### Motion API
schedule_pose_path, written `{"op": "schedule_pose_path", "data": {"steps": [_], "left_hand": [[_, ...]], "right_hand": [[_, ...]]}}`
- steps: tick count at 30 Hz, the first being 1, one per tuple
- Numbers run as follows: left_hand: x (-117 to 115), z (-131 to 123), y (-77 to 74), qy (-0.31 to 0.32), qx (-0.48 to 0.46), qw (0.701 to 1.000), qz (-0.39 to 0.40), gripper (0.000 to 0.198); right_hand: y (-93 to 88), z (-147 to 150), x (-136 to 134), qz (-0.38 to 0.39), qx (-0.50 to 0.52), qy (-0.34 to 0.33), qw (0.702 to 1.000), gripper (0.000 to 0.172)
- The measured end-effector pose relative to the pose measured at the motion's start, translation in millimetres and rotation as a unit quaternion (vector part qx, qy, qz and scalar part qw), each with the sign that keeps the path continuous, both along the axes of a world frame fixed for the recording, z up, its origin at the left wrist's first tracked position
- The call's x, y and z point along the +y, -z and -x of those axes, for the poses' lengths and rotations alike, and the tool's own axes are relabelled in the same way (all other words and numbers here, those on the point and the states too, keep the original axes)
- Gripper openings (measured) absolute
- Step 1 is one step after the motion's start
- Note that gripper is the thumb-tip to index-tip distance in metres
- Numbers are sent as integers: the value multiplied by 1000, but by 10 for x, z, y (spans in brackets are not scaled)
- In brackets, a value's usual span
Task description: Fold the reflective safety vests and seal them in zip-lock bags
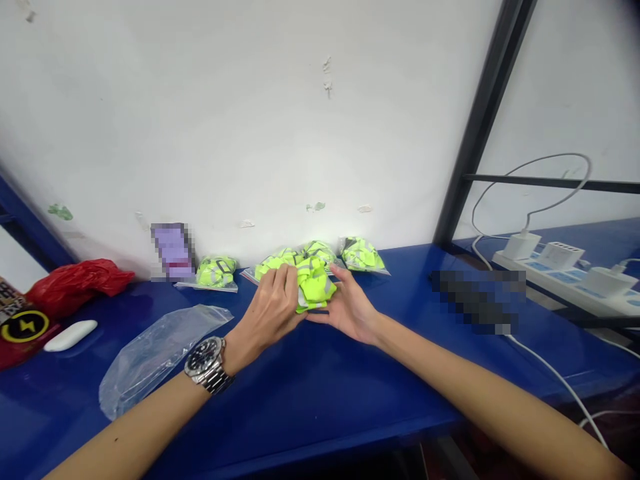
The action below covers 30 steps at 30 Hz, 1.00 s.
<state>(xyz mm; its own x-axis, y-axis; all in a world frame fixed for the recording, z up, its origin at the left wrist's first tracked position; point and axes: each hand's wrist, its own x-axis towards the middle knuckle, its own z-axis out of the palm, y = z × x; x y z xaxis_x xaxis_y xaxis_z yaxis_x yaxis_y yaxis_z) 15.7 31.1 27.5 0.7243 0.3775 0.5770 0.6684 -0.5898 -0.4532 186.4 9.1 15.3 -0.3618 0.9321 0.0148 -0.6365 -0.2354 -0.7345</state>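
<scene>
A crumpled neon yellow safety vest (314,287) with grey reflective strips is bunched between my hands on the blue table (320,413). My left hand (270,310) grips its left side from above, and my right hand (347,307) holds its right side, with the fingers reaching beneath the fabric. Behind them, several similar vests lie sealed in clear plastic bags, including one at the left (216,272) and one at the right (361,255). An empty clear plastic bag (155,357) lies flat near my left wrist, which wears a steel wristwatch (207,363).
A red plastic bag (75,287) and a white oval object (70,335) lie at the table's left end. A pixelated item (173,252) leans on the white wall (250,120). A white power strip (560,277) with plugged-in chargers sits at the right, behind a black metal upright (483,120).
</scene>
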Motion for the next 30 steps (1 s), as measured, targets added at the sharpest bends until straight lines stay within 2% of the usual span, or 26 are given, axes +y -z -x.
{"op": "schedule_pose_path", "data": {"steps": [2,4,10,14,20,25,28,30], "left_hand": [[-79,1,74,32,42,999,-11,58],[-147,1,126,55,62,996,-15,62],[-138,44,153,93,92,991,-26,55],[-83,125,197,138,74,987,-35,58],[-133,200,255,148,-2,986,77,73],[-128,281,119,126,-17,980,152,90],[-112,439,-73,53,7,977,208,110],[-87,615,-229,-18,27,970,242,114]], "right_hand": [[47,-7,9,0,5,14,1000,34],[84,-10,3,-3,-6,30,1000,30],[89,-9,-53,6,-49,-6,999,36],[104,20,-61,-13,-70,12,997,38],[161,80,-75,-20,-79,54,995,40],[128,162,-102,-10,-85,89,992,42],[90,152,-99,-10,-101,105,989,41],[66,95,-78,2,-116,125,985,38]]}}
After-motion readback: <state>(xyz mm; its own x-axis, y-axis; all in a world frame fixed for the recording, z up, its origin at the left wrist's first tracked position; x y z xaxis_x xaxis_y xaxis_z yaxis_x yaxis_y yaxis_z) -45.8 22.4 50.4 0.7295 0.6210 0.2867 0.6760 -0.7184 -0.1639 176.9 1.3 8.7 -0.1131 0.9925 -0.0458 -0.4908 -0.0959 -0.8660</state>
